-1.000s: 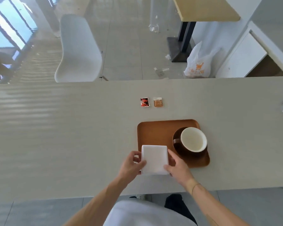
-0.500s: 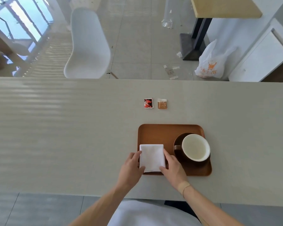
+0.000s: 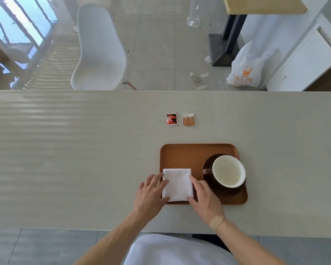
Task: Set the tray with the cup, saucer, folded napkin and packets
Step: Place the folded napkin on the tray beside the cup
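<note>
A brown wooden tray (image 3: 182,154) lies on the pale table. On its right half a brown cup with a white inside (image 3: 228,173) stands on a dark saucer (image 3: 208,165). A folded white napkin (image 3: 177,183) lies flat in the tray's near-left corner. My left hand (image 3: 151,194) touches the napkin's left edge and my right hand (image 3: 203,197) its right edge, fingers spread on both sides. Beyond the tray, a red-black packet (image 3: 172,118) and a brown packet (image 3: 188,119) lie side by side on the table.
The table (image 3: 75,159) runs across the whole view. Behind its far edge stand a white chair (image 3: 99,50), a dark table leg (image 3: 229,35) and a white plastic bag (image 3: 246,69) on the tiled floor, with small litter nearby.
The napkin moved forward from the table's near edge onto the tray's near-left corner, with both hands at its sides. The cup, saucer and packets stayed put.
</note>
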